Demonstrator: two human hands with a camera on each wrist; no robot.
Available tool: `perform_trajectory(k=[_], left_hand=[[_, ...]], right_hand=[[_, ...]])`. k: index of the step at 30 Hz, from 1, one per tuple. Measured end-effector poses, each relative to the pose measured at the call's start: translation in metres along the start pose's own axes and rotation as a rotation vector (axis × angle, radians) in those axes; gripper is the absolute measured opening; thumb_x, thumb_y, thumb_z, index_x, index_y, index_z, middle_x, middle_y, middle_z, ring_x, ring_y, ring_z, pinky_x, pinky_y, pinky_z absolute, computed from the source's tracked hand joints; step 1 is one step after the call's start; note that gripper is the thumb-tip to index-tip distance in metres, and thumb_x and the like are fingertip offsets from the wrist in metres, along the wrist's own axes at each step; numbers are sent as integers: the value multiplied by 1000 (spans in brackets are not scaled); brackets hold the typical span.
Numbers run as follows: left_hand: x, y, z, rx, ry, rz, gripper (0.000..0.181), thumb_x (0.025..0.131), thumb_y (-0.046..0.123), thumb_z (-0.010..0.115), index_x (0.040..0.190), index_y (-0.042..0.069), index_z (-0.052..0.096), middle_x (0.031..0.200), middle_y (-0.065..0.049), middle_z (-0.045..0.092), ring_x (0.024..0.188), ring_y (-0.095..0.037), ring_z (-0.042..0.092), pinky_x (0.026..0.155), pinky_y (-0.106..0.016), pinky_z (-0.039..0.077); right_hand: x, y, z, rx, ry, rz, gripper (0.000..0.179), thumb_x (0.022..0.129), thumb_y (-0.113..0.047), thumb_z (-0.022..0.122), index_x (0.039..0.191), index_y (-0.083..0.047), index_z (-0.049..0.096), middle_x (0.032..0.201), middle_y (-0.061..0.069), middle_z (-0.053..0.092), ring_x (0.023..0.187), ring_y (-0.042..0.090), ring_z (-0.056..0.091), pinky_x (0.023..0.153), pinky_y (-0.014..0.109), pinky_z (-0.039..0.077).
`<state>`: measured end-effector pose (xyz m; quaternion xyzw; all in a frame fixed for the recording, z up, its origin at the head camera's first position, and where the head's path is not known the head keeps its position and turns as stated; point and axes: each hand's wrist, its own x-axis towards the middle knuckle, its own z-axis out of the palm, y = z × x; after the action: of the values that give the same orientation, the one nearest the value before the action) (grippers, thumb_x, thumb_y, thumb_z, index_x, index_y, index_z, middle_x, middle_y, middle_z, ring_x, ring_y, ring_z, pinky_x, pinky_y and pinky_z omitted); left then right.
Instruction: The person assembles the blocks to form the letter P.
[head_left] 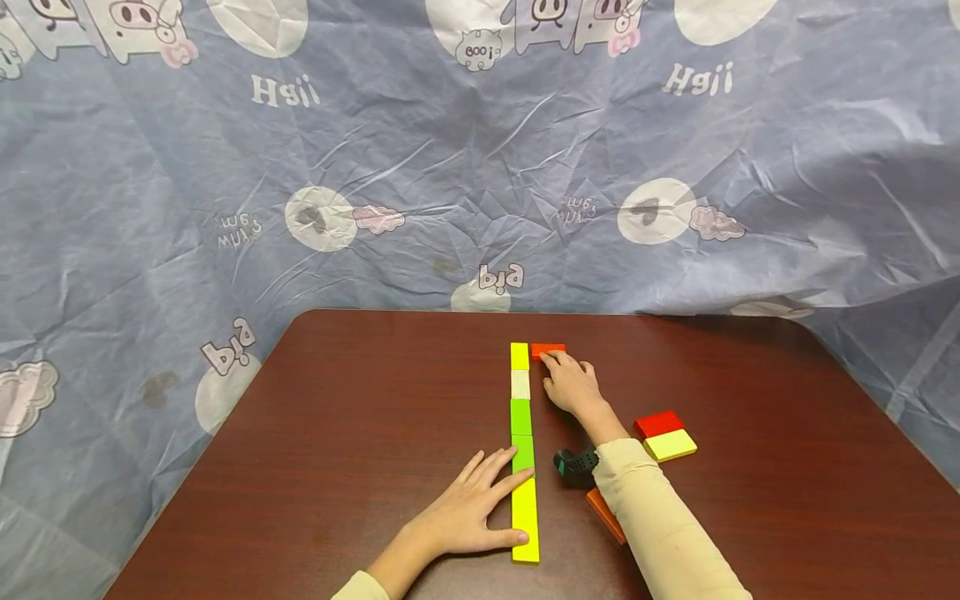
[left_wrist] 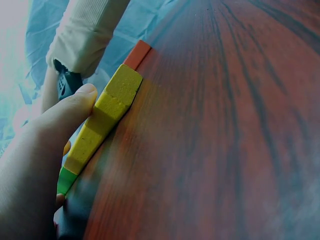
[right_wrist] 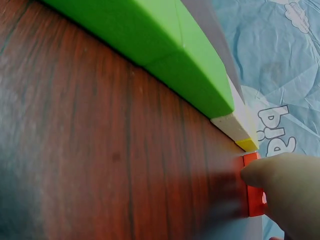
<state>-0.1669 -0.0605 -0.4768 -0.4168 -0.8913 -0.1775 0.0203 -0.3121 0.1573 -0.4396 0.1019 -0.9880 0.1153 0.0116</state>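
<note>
A straight row of blocks runs away across the table, with yellow blocks nearest, then green blocks, a white block and a yellow block at the far end. My left hand is spread beside the row, its thumb and fingertips touching the near yellow and green blocks. At the far end lies a red block, crosswise and close to the last yellow one. Fingertips of my right hand touch its near edge; in the head view the thumb sits lower, apart from it.
Beneath my right forearm lies an orange block, partly covered by the sleeve. To its right, another red block and a pale yellow block lie side by side. A patterned grey-blue cloth hangs behind the brown table.
</note>
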Motion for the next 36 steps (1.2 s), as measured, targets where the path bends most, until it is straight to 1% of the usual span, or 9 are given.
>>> perform_trajectory(k=[3, 4, 13, 17, 20, 24, 29, 33, 36], left_hand=[[0, 0, 0, -2, 0, -4, 73, 85, 68, 35, 145, 29, 21, 152, -6, 17, 139, -23, 22, 113, -45, 17], [0, 0, 0, -5, -1, -5, 73, 85, 68, 35, 145, 29, 21, 152, -5, 16, 139, -23, 22, 113, -45, 16], [0, 1, -2, 3, -1, -5, 73, 84, 69, 34, 145, 29, 22, 152, -6, 17, 139, -23, 23, 113, -45, 17], [1, 0, -2, 6, 0, -4, 74, 84, 69, 32, 145, 29, 22, 152, -5, 17, 139, -23, 23, 113, -45, 17], [0, 0, -1, 4, 0, -5, 73, 84, 69, 32, 145, 29, 22, 152, -5, 17, 139, -23, 23, 113, -45, 18], [0, 1, 0, -2, -7, -10, 73, 85, 69, 32, 145, 29, 22, 152, -5, 17, 139, -22, 22, 113, -45, 18], [-1, 2, -1, -4, -9, -15, 73, 85, 68, 34, 145, 29, 21, 152, -5, 17, 139, -21, 22, 113, -45, 17], [0, 1, 0, 5, 0, -8, 73, 85, 69, 32, 145, 29, 21, 152, -5, 17, 140, -20, 20, 113, -45, 17], [0, 1, 0, 3, 6, -4, 73, 85, 69, 30, 145, 29, 20, 152, -5, 17, 140, -19, 19, 113, -45, 17]], right_hand=[[0, -2, 1, 10, -5, 6, 49, 92, -18, 49, 139, -11, 37, 141, 11, 37, 130, 30, 35, 103, 57, 25], [0, -3, 1, 26, -22, 15, 50, 92, -18, 48, 140, -10, 36, 143, 12, 35, 132, 30, 33, 105, 57, 22], [0, -6, 1, -3, -39, 10, 51, 93, -22, 47, 141, -10, 33, 145, 11, 32, 133, 29, 30, 107, 56, 20], [-2, -4, -1, 16, -24, 5, 52, 93, -22, 47, 141, -10, 33, 145, 12, 32, 133, 31, 30, 107, 57, 19], [-6, -1, -5, 65, 6, -1, 50, 92, -21, 48, 140, -9, 36, 144, 14, 33, 132, 32, 31, 107, 58, 19], [-23, 8, -15, 174, 24, 4, 47, 92, -22, 47, 137, -8, 41, 141, 16, 36, 130, 35, 33, 104, 59, 18], [-55, 23, -31, 282, 35, 23, 44, 93, -22, 46, 134, -6, 44, 139, 20, 38, 129, 39, 32, 100, 62, 17], [-78, 33, -40, 285, 61, 37, 43, 93, -21, 47, 132, -5, 45, 136, 23, 39, 126, 41, 34, 96, 63, 19], [-92, 39, -43, 256, 75, 43, 42, 92, -21, 47, 131, -5, 46, 134, 23, 41, 124, 42, 35, 94, 64, 22]])
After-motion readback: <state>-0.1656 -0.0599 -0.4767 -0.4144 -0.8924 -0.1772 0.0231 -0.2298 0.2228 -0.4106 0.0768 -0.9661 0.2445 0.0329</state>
